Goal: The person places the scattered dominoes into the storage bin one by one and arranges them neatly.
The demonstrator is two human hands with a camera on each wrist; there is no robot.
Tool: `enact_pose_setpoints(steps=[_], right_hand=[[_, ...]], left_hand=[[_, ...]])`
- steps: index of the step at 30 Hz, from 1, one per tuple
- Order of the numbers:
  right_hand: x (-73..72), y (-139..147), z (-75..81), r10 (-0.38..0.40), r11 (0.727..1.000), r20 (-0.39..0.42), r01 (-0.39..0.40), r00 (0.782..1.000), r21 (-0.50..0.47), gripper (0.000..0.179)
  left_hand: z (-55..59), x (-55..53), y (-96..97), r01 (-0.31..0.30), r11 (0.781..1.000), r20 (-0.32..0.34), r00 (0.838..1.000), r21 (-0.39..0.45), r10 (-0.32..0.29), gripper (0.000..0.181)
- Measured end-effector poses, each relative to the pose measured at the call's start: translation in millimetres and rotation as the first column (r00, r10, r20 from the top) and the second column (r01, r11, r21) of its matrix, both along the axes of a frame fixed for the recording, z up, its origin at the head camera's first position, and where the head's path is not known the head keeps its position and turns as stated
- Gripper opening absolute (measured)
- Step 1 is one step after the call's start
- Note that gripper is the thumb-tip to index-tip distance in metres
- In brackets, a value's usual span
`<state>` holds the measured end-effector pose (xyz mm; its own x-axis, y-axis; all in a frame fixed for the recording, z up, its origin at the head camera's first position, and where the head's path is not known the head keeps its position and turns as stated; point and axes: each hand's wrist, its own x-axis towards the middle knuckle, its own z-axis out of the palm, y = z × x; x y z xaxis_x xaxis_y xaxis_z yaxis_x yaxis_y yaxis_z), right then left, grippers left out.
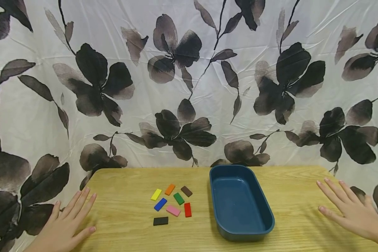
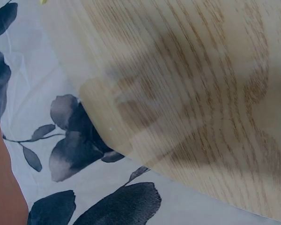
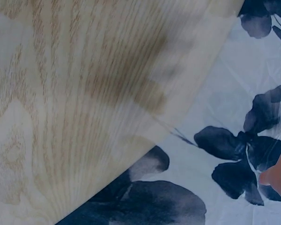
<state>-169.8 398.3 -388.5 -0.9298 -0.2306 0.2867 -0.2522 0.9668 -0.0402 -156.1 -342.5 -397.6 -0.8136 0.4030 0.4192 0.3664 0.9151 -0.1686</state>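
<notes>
My left hand (image 1: 66, 222) hovers at the table's left edge, fingers spread and holding nothing. Over on the right edge, my right hand (image 1: 351, 211) is likewise spread and holds nothing. Left of the table's middle lie small flat rectangular blocks: yellow (image 1: 156, 194), orange (image 1: 169, 189), brown (image 1: 186, 191), green (image 1: 178, 198), blue (image 1: 160, 204), pink (image 1: 173, 210), red (image 1: 187, 210) and black (image 1: 160, 221). To their right stands a deep blue rectangular bin (image 1: 218, 210) with rounded corners and nothing inside. Both hands are apart from the blocks and bin.
The light wooden table (image 1: 123, 196) has rounded far corners. Behind it hangs a white cloth (image 1: 226, 140) with dark flowers, which also shows past the table's sides. Each wrist view shows mostly wood grain, a hand's shadow and this cloth.
</notes>
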Motion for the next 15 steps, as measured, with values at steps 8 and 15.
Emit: enact_pose_setpoints(steps=[8, 15], right_hand=[[-1.7, -2.2, 1.9, 0.011, 1.000, 0.001, -0.011, 1.000, -0.016, 0.083], [-5.0, -6.4, 4.8, 0.029, 0.999, -0.007, -0.029, 1.000, -0.014, 0.083]], left_hand=[[-0.8, 1.0, -2.5, 0.000, 1.000, 0.004, 1.000, 0.013, 0.000, 0.100], [-3.3, 1.4, -3.4, -0.007, 1.000, 0.005, 1.000, 0.007, 0.007, 0.100]])
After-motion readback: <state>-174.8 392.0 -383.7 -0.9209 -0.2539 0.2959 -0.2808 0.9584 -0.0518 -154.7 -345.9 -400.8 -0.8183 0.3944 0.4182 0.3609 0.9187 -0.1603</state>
